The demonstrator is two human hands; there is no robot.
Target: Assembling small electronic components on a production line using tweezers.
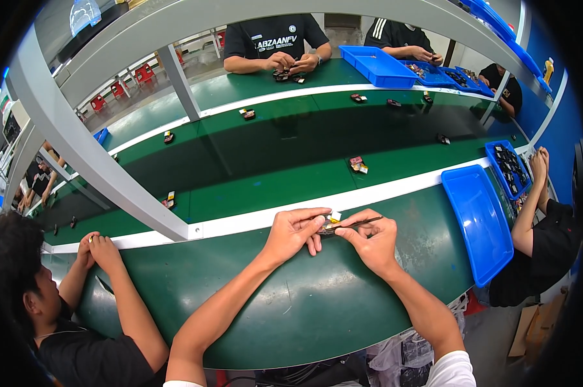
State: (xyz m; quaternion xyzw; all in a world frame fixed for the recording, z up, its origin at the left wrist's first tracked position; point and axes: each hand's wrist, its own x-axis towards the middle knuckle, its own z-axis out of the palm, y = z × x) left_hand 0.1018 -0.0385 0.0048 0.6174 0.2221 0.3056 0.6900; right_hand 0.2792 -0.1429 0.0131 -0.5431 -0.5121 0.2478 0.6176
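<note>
My left hand (293, 233) is closed on a small black electronic assembly (329, 226) with a white tab and a yellow piece. It is held just above the green worktop, close to the white rail. In my right hand (376, 244), thumb and fingers pinch a thin dark pair of tweezers (369, 221), whose tip reaches the assembly. My fingers cover part of the assembly, so its exact shape is hidden.
Beyond the white rail (259, 220), a green conveyor belt (266, 195) carries several similar assemblies, one assembly (358, 165) straight ahead. An empty blue tray (475, 226) lies to my right. Co-workers sit left, right and opposite. A grey post (120, 155) rises at front left.
</note>
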